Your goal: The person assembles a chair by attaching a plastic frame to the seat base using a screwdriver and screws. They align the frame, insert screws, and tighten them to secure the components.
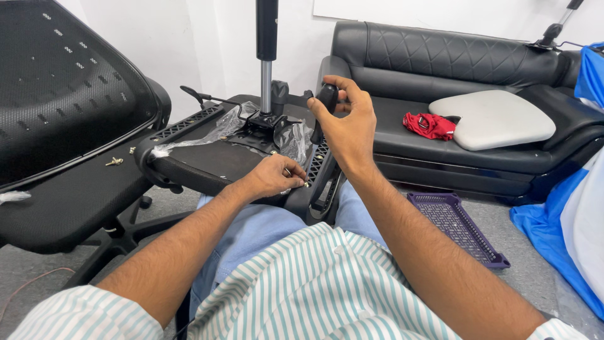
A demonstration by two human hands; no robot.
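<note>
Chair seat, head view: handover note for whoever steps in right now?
Left hand: fingertips pinch a small screw at the near edge of the upturned chair seat, which rests on the person's lap.
Right hand: grips the black armrest, held upright against the seat's right side.
Done: tilt mechanism with gas cylinder sits on the seat underside.
Left: armrest screw not yet driven; spare screws lie on the neighbouring chair.

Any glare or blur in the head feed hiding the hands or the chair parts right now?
Head view: even indoor light, soft shadows; right hand on the black handle and left hand at the seat base are sharp; mild glare on the plastic wrap; edges bend slightly.
</note>
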